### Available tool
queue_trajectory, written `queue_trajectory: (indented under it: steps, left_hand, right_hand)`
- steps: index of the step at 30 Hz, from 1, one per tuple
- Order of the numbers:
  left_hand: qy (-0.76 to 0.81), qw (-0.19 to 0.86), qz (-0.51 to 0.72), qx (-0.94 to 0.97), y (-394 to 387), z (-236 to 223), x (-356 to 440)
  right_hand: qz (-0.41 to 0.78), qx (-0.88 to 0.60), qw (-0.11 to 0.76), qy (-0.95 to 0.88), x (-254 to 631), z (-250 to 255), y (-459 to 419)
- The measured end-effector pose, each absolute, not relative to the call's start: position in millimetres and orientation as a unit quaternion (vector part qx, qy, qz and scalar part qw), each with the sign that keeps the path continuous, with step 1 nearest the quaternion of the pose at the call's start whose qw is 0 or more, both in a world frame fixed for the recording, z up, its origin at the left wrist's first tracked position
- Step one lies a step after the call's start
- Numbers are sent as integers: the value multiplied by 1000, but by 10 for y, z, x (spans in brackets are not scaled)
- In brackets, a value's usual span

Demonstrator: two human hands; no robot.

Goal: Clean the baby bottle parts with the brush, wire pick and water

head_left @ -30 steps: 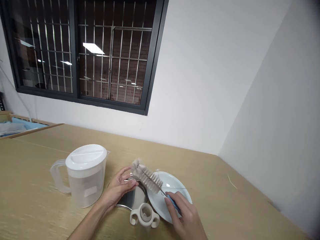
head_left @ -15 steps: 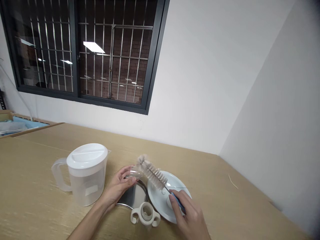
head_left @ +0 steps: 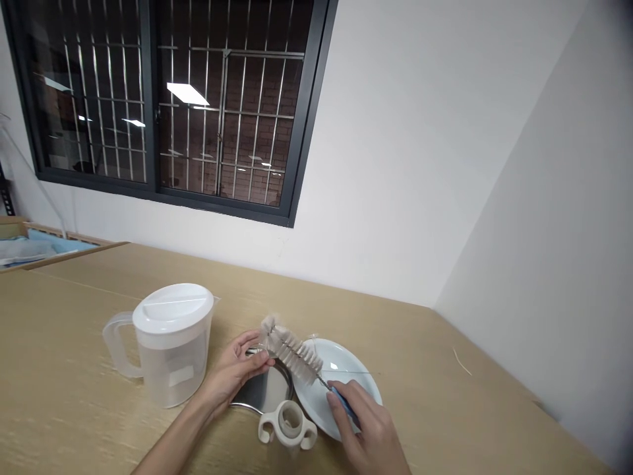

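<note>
My left hand (head_left: pixel 244 363) is closed around a small clear vessel, perhaps a glass or cup, largely hidden by fingers and bristles. A bottle brush (head_left: pixel 297 355) with pale bristles and a blue handle is in my right hand (head_left: pixel 363 419), fingers wrapped round the handle. The brush tip is at the clear vessel; I cannot tell whether it is inside. Below my hands lies a shiny metal dish (head_left: pixel 277 396). To its right is a white plate (head_left: pixel 363 382), partly under the brush. In front stands a cream ring-shaped holder with two side hooks (head_left: pixel 288 425).
A lidded translucent pitcher (head_left: pixel 173 349) stands left of my left hand. On the wooden table (head_left: pixel 435 396), a thin pale strand (head_left: pixel 461 361) lies at the right. A box with blue lining (head_left: pixel 59 244) is at the far left, and a wall with a barred window rises behind.
My right hand has moved slightly left, bringing the brush down and left against the clear vessel. The left hand has barely moved.
</note>
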State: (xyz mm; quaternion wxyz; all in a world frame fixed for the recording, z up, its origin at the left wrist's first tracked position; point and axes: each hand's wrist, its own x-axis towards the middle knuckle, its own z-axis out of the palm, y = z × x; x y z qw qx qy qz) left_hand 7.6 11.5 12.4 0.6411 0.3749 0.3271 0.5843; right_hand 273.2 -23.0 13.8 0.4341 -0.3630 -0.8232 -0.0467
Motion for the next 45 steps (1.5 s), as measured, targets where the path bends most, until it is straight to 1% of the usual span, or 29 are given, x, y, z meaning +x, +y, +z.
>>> queue_trajectory:
  steps: [7,11,17,21,28,35,41,45]
  left_hand:
    - [310,631,582,408,94,110,33]
    - [307,614,591,423,143,75,31]
    - [281,598,603,447,159,69,52]
    - [290,598,601,444,153,56,36]
    - [292,606,587,451,173,25,19]
    - [312,598,580,457,186,-22,2]
    - [352,577,584,450,184,10,-11]
    - [360,567,596,440,204,11,-15]
  right_hand:
    - [-50,-397,451,-798,2758,52,-170]
    - [-30,-382,466,-798,2752,70,-195]
    - [-13,-375,445,-813,2728,91,-222]
    - [-18,-394,448,-803,2747,45,-179]
    - [-31,-380,470,-796,2767,68,-164]
    - [-19,-384,447,-808,2751,59,-186]
    - [-42,-390,473,-789,2764,69,-171]
    - [-26,-370,473,-799,2766,94,-197]
